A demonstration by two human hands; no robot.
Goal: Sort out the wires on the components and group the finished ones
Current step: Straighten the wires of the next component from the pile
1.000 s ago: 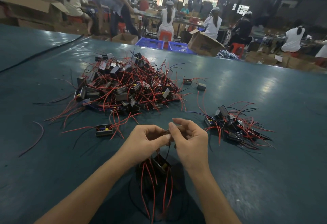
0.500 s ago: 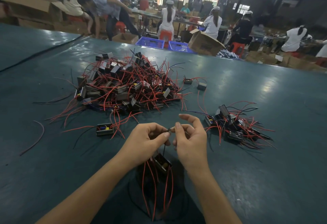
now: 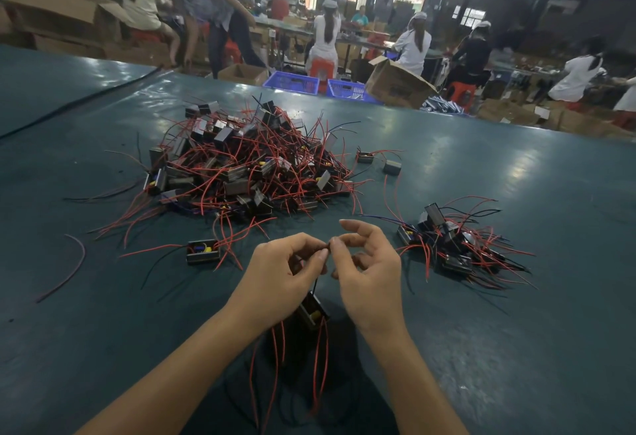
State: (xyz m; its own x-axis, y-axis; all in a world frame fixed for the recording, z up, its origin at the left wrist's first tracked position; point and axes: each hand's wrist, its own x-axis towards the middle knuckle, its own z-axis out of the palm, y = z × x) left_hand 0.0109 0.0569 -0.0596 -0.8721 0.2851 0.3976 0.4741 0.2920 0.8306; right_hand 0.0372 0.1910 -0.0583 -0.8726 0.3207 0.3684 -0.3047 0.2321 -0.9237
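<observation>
Red leads (image 3: pixel 320 359) trail down from the component (image 3: pixel 311 312) in hand. It hangs low between the two wrists on a black wire (image 3: pixel 315 285) that runs up to the fingertips. Left hand (image 3: pixel 282 269) is curled, thumb and forefinger pinching the wire's top end. Right hand (image 3: pixel 368 276) pinches the same end from the other side, its other fingers lifted clear. Cannot tell whether the component rests on anything below.

Risks, as judged:
- The weight seems to sit on that one thin wire. A slip at either pinch and the component drops, perhaps off the near edge of the counter.
- A hard twist or tug could strain the wire where it enters the housing.
- The loose red leads could snag one another.
- On setting aside, the leads may hook into the finished group (image 3: pixel 454 245) at right, a bristle of red and black ends.
- The piece may instead stray into the unsorted pile (image 3: pixel 241 166) ahead.

Surface: counter (image 3: pixel 516 331), a dark teal smooth sheet with glare patches. Probably slick, so parts may slide. A lone unit (image 3: pixel 203 250) lies just left of the hands, a stray wire (image 3: pixel 69 269) far left, and a small housing (image 3: pixel 392 167) off the pile's right side.

Room: a dim workshop with people at benches behind, blue crates (image 3: pixel 292 82) and an open cardboard box (image 3: pixel 395 83).
</observation>
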